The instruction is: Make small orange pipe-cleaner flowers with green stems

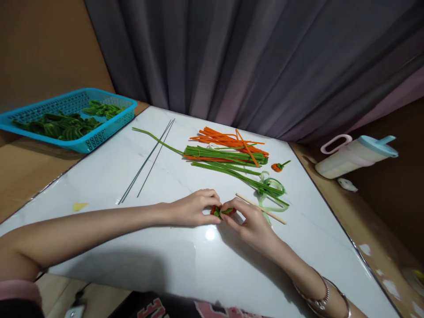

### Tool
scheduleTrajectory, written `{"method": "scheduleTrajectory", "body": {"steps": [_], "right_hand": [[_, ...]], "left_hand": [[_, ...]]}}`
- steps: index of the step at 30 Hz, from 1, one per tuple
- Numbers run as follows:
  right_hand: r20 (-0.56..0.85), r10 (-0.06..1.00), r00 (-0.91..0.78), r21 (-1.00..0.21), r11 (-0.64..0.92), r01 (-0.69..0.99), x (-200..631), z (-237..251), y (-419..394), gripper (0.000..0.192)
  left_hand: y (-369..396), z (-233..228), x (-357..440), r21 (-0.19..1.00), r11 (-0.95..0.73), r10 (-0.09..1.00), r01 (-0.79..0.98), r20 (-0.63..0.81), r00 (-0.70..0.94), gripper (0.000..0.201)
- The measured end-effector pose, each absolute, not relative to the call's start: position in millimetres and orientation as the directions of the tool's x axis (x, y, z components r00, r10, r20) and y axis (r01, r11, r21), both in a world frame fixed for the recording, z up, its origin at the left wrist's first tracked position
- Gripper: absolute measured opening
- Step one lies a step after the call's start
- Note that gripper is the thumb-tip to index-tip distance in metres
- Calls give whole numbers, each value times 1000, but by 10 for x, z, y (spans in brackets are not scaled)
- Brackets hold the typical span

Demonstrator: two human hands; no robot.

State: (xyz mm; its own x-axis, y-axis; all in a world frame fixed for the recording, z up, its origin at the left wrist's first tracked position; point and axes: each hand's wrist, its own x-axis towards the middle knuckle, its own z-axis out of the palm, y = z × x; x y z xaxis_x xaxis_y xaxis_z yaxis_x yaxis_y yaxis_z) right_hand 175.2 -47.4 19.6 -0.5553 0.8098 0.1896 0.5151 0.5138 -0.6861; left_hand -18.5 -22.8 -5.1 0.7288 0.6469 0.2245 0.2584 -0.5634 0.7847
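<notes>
1. The left hand [194,206] rested on the white marble-patterned tabletop [185,265], its fingers curled in and its fingertips pinching a small orange-and-green pipe-cleaner piece [219,212].
2. The right hand [249,221] met it from the other side, thumb and forefinger closed on the green end of the same piece, so both hands held it between them just above the table, near its middle.
3. A thin light wooden stick [261,209] lay on the table just beyond the right hand, slanting away to the right.
4. Behind the stick sat a loop of pale green ribbon [273,185], with the ends of a bundle of long green pipe cleaners [228,161] lying across it.
5. A bundle of orange pipe cleaners [228,139] lay at the far side of the green ones, some strands crossing over them.
6. A small finished orange pipe-cleaner carrot with a green top [278,166] lay alone to the right of the bundles.
7. Two thin dark wire rods [149,161] lay side by side to the left of the bundles, well apart from the hands.
8. A turquoise plastic lattice basket [96,139] stood at the far left on a brown surface, holding curled green pipe-cleaner pieces [62,126].
9. A cream plastic jug with a pale blue lid and pink handle [356,155] stood to the right, off the white top.
10. Silver bracelets [321,300] circled the right wrist.
</notes>
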Motion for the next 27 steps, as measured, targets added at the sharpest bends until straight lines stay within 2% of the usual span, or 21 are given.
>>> {"method": "scheduleTrajectory", "body": {"steps": [8,20,27], "right_hand": [[166,796,-582,-672,523,525,1668,190,-493,15],[84,779,-621,-675,504,539,1687,216,-426,15],[25,783,-621,-747,428,509,1812,256,-350,10]], "left_hand": [[-231,-78,-167,799,-553,652,235,240,719,2],[-247,-60,-150,823,-506,685,256,204,699,9],[-239,-68,-162,826,-511,679,238,219,701,8]]}}
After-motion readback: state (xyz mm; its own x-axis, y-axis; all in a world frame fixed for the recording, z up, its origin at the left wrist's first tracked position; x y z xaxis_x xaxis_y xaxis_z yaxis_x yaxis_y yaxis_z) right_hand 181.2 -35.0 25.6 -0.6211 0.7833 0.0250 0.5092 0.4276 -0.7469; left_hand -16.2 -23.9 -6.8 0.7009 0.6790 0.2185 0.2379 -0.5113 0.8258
